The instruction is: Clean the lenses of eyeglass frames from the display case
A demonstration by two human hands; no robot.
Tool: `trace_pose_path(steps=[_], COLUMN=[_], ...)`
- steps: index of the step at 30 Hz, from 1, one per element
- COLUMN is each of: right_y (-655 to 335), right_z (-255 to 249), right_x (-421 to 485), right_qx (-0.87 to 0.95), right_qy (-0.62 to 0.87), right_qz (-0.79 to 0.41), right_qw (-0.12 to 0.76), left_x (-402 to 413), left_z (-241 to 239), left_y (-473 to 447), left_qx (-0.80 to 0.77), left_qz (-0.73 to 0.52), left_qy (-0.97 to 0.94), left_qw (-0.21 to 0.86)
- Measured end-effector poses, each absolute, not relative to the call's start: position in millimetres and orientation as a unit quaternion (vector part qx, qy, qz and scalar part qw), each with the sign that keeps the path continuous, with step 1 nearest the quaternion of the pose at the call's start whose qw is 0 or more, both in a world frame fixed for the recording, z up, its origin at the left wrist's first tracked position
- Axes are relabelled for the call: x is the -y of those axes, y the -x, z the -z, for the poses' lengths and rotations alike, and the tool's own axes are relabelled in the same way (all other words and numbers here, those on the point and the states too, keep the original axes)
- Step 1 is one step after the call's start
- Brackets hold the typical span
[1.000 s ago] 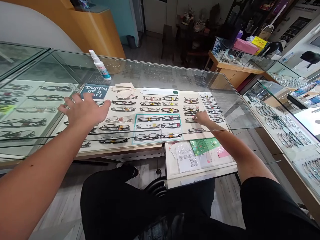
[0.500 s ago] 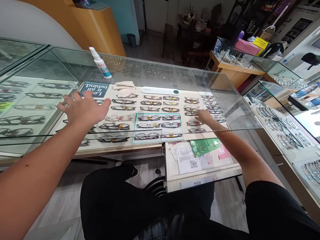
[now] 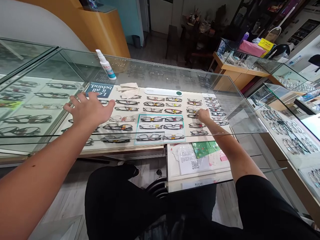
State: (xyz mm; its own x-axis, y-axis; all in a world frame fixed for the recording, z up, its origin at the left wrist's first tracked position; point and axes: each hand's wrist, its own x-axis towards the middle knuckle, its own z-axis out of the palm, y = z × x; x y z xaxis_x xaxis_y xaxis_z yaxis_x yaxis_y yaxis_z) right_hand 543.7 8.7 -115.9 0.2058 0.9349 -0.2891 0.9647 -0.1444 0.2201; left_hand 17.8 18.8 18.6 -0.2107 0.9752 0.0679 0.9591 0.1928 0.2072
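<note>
Display case (image 3: 140, 149) containing eyeglasses (image 3: 197, 125); drawer (image 3: 200, 178) at its near side holding papers (image 3: 190, 160); left hand (image 3: 88, 108) spread above, right hand (image 3: 203, 116) inside, grip indiscernible; bin (image 3: 136, 41) beyond.

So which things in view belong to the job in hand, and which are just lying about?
Apparently part of the job:
- glasses at the right hand's fingertips
- display case they lie in
- left hand, spread open

Apparently just lying about, no hand holding them:
- white spray bottle
- crumpled cloth
- green leaflet
</note>
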Motion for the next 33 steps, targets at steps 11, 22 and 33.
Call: trace_pose_path(steps=[11, 22, 33], right_y=[-558, -552, -569], right_z=[114, 116, 132], right_x=[10, -16, -34], right_qx=[-0.641, -0.643, -0.639], right_qy=[-0.751, -0.761, -0.76], right_qz=[0.041, -0.007, 0.02], right_qw=[0.152, 0.085, 0.113], left_x=[-20, -18, -19], left_z=[-17, -20, -14], left_y=[-16, -16, -12], left_qx=[-0.769, -0.773, -0.776], left_qz=[-0.102, -0.104, -0.105], left_qy=[-0.629, -0.624, -0.621], left_qw=[0.041, 0.042, 0.03])
